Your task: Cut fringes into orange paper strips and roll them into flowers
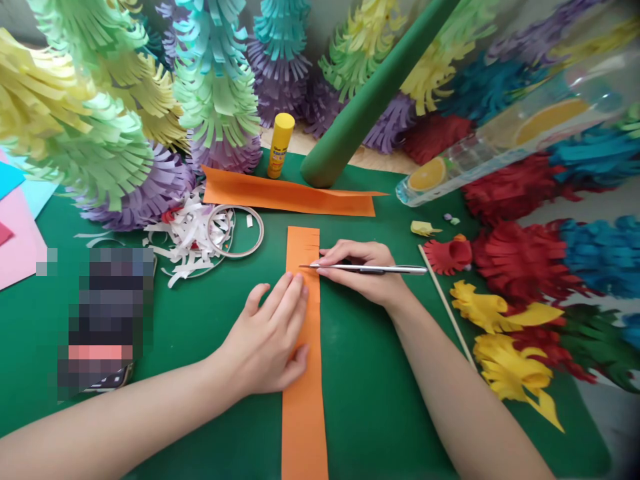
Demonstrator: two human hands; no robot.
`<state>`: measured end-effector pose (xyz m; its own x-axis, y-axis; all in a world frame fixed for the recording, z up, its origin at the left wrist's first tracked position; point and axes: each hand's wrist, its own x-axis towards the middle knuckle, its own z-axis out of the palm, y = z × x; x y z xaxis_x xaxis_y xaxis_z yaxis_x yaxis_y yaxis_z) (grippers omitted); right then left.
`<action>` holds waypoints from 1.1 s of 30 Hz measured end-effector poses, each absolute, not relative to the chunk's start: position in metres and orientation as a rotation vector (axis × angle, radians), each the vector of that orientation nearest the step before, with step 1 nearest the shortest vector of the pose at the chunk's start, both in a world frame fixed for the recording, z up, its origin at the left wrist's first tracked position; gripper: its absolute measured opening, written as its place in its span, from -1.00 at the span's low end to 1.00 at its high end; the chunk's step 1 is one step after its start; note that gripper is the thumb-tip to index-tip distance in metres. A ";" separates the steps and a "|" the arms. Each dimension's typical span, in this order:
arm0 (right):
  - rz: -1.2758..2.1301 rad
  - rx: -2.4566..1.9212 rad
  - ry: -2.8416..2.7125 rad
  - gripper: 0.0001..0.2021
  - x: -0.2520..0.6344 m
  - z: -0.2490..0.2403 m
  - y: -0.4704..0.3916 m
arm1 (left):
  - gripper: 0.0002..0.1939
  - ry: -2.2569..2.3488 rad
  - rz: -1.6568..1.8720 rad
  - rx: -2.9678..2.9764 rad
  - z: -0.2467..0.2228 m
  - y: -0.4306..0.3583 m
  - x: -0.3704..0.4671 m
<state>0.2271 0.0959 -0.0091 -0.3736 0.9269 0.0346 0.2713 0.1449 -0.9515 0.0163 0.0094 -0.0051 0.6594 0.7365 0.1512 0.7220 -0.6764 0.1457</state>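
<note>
A long orange paper strip [303, 427] runs up the green mat, with short slits along its right edge near the top. My left hand [270, 333] lies on this strip, its fingers stretched out and pressing down. Between the thumb and fingers of my right hand [367, 270] is a slim silver craft knife [395, 269], held level with its thin tip over the strip. The tip points left, just above my left fingertips. Behind both hands lies a second, folded orange paper piece [290, 195].
A yellow glue stick [281, 145] and a green paper cone [350, 113] stand behind. White paper scraps [187, 230] and a tape ring [261, 230] lie left, near a blurred phone [107, 320]. A thin stick [447, 307] and yellow fringed paper [515, 363] lie right. Fringed paper towers [215, 87] line the back.
</note>
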 end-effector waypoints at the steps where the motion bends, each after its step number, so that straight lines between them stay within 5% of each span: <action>1: 1.248 -1.154 -1.764 -0.91 0.227 -0.009 0.096 | -0.37 1.227 0.299 2.798 -0.005 0.009 0.016; 33: 1.256 -1.143 -1.786 -0.94 0.227 -0.005 0.096 | -0.37 1.273 0.244 2.854 -0.003 0.008 0.017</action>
<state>0.2272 0.0964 -0.0054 -0.3971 0.9172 0.0334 0.2786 0.1551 -0.9478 0.0174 0.0079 -0.0030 0.6579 0.7402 0.1389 0.7390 -0.6700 0.0701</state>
